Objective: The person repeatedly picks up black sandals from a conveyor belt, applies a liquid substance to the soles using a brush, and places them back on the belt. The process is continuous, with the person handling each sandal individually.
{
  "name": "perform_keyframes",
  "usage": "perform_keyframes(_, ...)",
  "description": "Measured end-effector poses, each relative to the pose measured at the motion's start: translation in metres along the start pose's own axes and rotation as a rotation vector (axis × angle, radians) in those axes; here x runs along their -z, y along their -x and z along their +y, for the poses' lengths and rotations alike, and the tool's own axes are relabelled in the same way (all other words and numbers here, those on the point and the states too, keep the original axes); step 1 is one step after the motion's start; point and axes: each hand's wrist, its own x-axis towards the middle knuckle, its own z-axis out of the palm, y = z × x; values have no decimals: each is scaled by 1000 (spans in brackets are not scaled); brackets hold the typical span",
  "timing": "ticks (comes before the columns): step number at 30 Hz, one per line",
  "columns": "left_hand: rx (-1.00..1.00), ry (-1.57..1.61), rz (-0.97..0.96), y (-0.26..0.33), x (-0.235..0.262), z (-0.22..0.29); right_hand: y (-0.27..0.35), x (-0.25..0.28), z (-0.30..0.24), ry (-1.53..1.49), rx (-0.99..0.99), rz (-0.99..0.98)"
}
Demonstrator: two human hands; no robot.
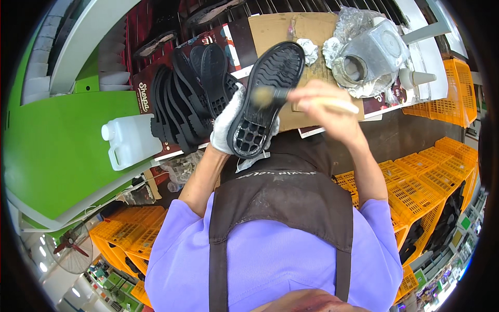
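My left hand (227, 124), in a white glove, is closed around a black shoe sole (276, 66) and holds it tilted, its cupped inner side up. That side has wavy ridges at the toe end and a grid of square hollows at the heel end. My bare right hand (328, 106) grips a brush (339, 105) with a pale handle and a dark collar. The brush's bristles, blurred by motion, are over the middle of the sole; whether they touch it I cannot tell. Several more black soles (174, 104) stand in a row left of my left hand.
Brown cardboard (260, 32) covers part of the bench. To the right lie a cut clear plastic jug (382, 47), a white nozzle bottle (416, 78) and crumpled tissue (309, 51). At left is a white jerrycan (134, 141). Orange crates (416, 182) stand at both sides behind me.
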Motion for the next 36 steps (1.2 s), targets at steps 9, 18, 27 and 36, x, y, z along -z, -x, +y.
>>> perform_keyframes(9, -74, 56, 129, 2, 0, -3, 9, -4, -7, 410, 178, -186)
perform_keyframes(18, 23, -84, 100, 12, 0, 1, -1, 17, 2, 394, 44, -70)
perform_keyframes(27, -12, -316, 196, 7, 2, -6, 1, -10, -3, 172, -108, 185)
perform_keyframes(36, -67, -387, 230, 6, 0, -10, -5, 0, -2, 190, -130, 232)
